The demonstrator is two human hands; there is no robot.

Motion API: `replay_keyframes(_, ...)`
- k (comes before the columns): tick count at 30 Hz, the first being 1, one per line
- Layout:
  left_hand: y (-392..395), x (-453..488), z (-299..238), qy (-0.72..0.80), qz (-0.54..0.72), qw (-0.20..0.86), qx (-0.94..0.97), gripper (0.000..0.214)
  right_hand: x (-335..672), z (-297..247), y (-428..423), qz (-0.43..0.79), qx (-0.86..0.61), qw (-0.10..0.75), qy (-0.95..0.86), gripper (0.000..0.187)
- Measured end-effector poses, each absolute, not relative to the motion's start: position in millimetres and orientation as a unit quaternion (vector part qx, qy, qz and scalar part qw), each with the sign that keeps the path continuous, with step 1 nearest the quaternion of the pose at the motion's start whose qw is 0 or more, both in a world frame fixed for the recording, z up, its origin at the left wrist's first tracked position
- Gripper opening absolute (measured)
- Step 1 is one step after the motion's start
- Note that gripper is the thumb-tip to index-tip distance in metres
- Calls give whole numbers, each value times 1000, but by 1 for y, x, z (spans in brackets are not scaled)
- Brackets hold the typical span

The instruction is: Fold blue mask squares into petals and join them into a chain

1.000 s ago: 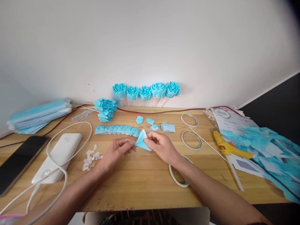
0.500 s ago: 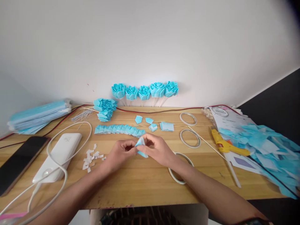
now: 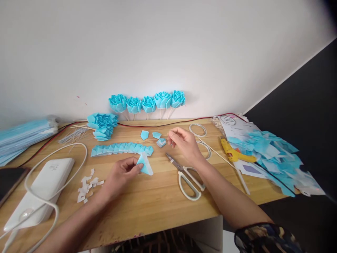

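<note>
My left hand [image 3: 119, 177] pinches a folded light-blue petal [image 3: 146, 165] of thin fabric, with a pale strip along its edge. Over the middle of the table, my right hand [image 3: 185, 142] has its fingers curled in towards the thumb; whether something is between the fingertips is not visible. Close to them lie several small folded blue pieces [image 3: 161, 142]. Scissors [image 3: 184, 175] with white handles rest partly open below my right hand. Behind the petal stretches a row of overlapping blue petals [image 3: 118, 149].
Blue fabric flowers [image 3: 149, 104] on sticks lean on the wall, with more flowers [image 3: 102, 121] lying at left. White scraps [image 3: 85, 188], a power bank [image 3: 50, 184] and its cable are on the left. A tape roll [image 3: 198, 130], yellow glue gun [image 3: 234, 153] and blue scraps [image 3: 279, 158] are on the right.
My hands have moved apart. The petal stays in my left hand, while my right hand has let go of it and moved forward and right, uncovering the scissors. The view has turned right.
</note>
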State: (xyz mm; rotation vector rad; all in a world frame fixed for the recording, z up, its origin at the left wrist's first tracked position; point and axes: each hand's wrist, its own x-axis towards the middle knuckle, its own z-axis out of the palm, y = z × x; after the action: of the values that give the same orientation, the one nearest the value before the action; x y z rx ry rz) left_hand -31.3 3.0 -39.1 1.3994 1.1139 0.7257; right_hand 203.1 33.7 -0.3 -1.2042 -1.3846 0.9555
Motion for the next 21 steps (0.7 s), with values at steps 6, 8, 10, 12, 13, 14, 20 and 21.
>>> replay_keyframes(6,6,-30,-33,488,328,542,600,29,223,-3,26,293,-558,405,-663,22)
replay_keyframes(8,7,-29,-33,487,331,541,600,29,230,-6,16,243,-572,342,-704,19)
replay_keyframes(10,6,-29,-33,489,331,541,599,29,234,-11,6,212,-578,299,-729,16)
replay_keyframes(12,6,-29,-33,494,329,541,596,28,237,-16,-1,194,-579,269,-745,15)
replay_keyframes(13,6,-28,-33,497,327,540,595,28,237,-19,-3,186,-579,253,-753,15)
replay_keyframes(14,6,-28,-33,499,327,540,594,28,237,-23,-4,178,-578,238,-760,15)
replay_keyframes(20,6,-29,-32,509,325,532,593,27,235,-34,-6,167,-586,200,-768,11)
replay_keyframes(21,6,-29,-32,510,324,533,592,27,234,-34,-7,170,-586,201,-766,9)
